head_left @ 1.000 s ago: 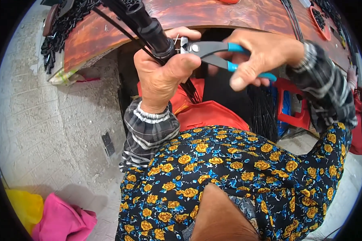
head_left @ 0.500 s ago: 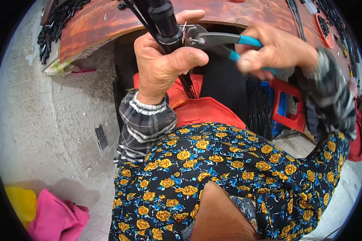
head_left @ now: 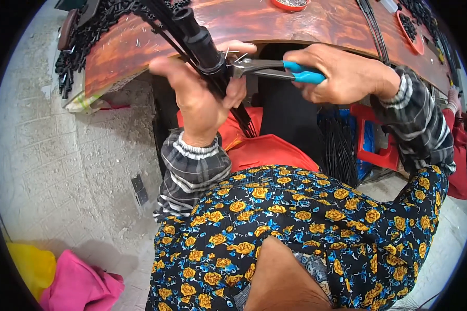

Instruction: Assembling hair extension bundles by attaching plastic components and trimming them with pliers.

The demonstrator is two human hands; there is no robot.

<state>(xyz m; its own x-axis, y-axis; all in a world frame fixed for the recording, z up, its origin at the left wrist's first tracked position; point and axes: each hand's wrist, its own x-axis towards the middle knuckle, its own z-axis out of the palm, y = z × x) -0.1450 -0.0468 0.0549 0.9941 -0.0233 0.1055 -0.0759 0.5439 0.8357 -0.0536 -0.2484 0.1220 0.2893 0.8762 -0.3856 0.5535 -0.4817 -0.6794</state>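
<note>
A black umbrella frame point(head_left: 198, 44), with a ringed hub and thin bundled ribs, stands slanted in front of me. My left hand point(head_left: 200, 106) wraps it just under the hub; its thumb points away to the left while other fingers curl at the shaft. Blue-handled pliers point(head_left: 267, 70) are gripped in my right hand point(head_left: 342, 75), fingers closed round the handles. Their jaws touch the right side of the hub, where short ends of silvery wire point(head_left: 231, 53) stick out. Whether the jaws bite on the wire cannot be made out.
A reddish wooden table point(head_left: 296, 26) curves across the far side. Black plastic parts point(head_left: 70, 67) are heaped on its left; a red dish point(head_left: 290, 6) and another red dish point(head_left: 411, 33) hold small parts. Black rods point(head_left: 337, 142) stand beside a red stool point(head_left: 379, 155). Pink cloth point(head_left: 80, 285) lies lower left.
My left thumb has swung off the front of the umbrella frame to the left. The pliers have come lower against the hub, and their handles now lie more level.
</note>
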